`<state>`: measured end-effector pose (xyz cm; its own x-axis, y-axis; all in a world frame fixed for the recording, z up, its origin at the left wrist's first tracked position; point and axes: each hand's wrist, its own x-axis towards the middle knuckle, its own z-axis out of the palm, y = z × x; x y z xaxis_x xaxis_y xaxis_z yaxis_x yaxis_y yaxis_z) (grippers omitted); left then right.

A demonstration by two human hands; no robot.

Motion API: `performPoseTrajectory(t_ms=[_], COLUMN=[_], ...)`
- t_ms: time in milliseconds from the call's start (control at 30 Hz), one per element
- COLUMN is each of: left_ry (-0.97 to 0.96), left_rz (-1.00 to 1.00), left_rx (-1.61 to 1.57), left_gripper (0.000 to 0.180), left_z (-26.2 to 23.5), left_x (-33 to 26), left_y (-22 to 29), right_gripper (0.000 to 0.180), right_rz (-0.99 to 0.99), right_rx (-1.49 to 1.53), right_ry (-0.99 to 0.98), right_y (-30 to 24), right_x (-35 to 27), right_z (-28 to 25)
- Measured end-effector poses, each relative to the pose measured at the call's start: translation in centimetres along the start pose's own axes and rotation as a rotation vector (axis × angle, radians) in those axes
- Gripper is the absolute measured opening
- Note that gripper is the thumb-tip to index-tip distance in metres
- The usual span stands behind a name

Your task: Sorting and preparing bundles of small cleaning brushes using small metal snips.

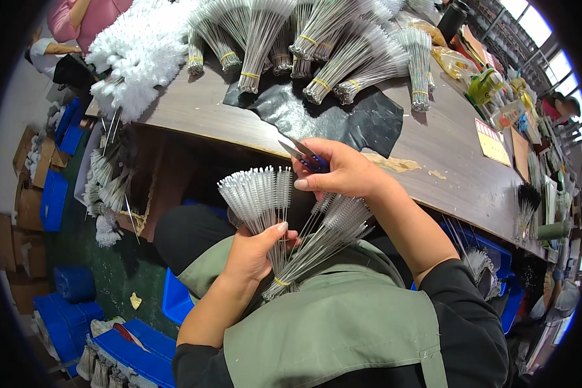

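My left hand [255, 252] is closed round part of a bundle of thin wire brushes [255, 197] with white bristle heads fanned upward. The rest of the bundle [336, 236] leans to the right over my lap, and a yellow band [281, 282] ties the wire ends at the bottom. Above the brushes, my right hand [333, 171] grips small scissors [308, 158] with dark blue handles. Their blades stand apart and point up and left, near the table's front edge. The fingers of my right hand are just above the bristle tips.
Several banded brush bundles [265, 42] stand and lie on the wooden table [194, 103], some on a black sheet [362, 123]. Fluffy white brushes [139, 52] pile up at the left. Blue bins [64, 317] stand on the floor. A person in pink [100, 19] sits across the table.
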<state>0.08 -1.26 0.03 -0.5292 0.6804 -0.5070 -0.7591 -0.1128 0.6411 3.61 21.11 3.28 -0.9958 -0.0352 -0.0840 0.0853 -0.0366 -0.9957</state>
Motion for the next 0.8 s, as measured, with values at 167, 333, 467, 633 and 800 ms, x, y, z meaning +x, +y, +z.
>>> performPoseTrajectory(t_ms=[167, 333, 467, 633, 800], left_ry=[0.026, -0.001, 0.038, 0.023, 0.027], left_rz=[0.020, 0.038, 0.033, 0.024, 0.030], left_rx=[0.018, 0.017, 0.021, 0.025, 0.060], left_gripper=[0.026, 0.025, 0.023, 0.024, 0.021], left_z=[0.3, 0.4, 0.3, 0.2, 0.2], left_x=[-0.3, 0.0, 0.1, 0.4, 0.6], left_y=[-0.4, -0.4, -0.5, -0.6, -0.8], right_gripper=[0.031, 0.031, 0.027, 0.029, 0.028], right_rz=[-0.005, 0.034, -0.001, 0.058, 0.020], right_rx=[-0.050, -0.039, 0.032, 0.045, 0.009], right_ry=[0.037, -0.058, 0.018, 0.055, -0.046], right_y=[0.2, 1.1, 1.1, 1.7, 2.4], right_x=[0.0, 0.3, 0.3, 0.5, 1.1], right_z=[0.3, -0.5, -0.3, -0.6, -1.0])
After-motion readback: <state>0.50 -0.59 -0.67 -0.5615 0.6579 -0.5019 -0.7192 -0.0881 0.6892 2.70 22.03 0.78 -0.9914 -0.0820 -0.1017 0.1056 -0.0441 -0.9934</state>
